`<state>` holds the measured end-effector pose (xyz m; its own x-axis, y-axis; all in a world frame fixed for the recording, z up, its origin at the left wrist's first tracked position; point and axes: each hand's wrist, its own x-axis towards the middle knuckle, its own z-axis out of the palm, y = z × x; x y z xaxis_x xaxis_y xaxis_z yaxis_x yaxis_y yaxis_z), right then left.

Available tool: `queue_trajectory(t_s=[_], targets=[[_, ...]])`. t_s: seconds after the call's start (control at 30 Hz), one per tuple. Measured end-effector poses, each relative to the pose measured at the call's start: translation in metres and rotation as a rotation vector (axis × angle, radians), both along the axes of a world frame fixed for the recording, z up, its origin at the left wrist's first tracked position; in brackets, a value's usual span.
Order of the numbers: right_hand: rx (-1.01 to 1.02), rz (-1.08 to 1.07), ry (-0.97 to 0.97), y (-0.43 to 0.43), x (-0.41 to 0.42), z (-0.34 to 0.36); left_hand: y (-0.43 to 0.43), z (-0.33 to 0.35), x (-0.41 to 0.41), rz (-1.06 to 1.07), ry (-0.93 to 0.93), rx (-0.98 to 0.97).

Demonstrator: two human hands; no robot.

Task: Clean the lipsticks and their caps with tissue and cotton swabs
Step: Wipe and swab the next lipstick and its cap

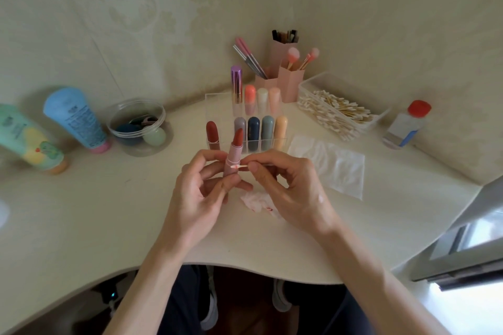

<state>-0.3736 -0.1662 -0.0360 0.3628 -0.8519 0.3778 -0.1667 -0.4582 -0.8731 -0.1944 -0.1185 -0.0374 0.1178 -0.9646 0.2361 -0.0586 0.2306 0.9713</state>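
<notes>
Lipstick (233,156) with a dark red bullet twisted up is the thing in work now: it is held upright above the tabletop (114,212), just in front of the clear organizer (217,98), so that the collar under the bullet is turned to the person's eyes. The left hand (196,198) grips the pink tube low, with the thumb and fingers curled round its base; I judge this leaves the upper part free for cleaning and keeps the fingers off the colour. The right hand (288,187) pinches a cotton swab (241,166) between thumb and forefinger, close to the tip, and the tip touches the tube at the pale ring. Such a short hold probably gives better control in this narrow groove. A dark red cap (212,134) stands at the left end of the organizer's front row; I cannot tell if it is inside a compartment or just beside. It seems to belong to the open lipstick and is still to be cleaned. Under the hands lies a crumpled tissue (255,200) with red marks, near enough to wipe on at once. A flat clean tissue (329,166) lies to the right, and behind it the box of cotton swabs (340,111) is open, within easy reach of the right hand. Other capped lipsticks (261,130) stand in the organizer.
</notes>
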Motion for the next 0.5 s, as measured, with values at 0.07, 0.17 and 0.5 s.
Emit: queue_trajectory(t_s=[0.07, 0.17, 0.5], targets=[[0.0, -0.006, 0.0, -0.0003, -0.0005, -0.0004, 0.0004, 0.0013, 0.0004, -0.033, -0.014, -0.012], [0.01, -0.017, -0.002, 0.0001, -0.0011, -0.0008, 0.004, 0.0036, 0.0011, -0.062, -0.135, -0.006], [-0.006, 0.005, -0.008, 0.0006, 0.0002, -0.0002, -0.0002, -0.0036, 0.0048, -0.002, -0.155, -0.02]])
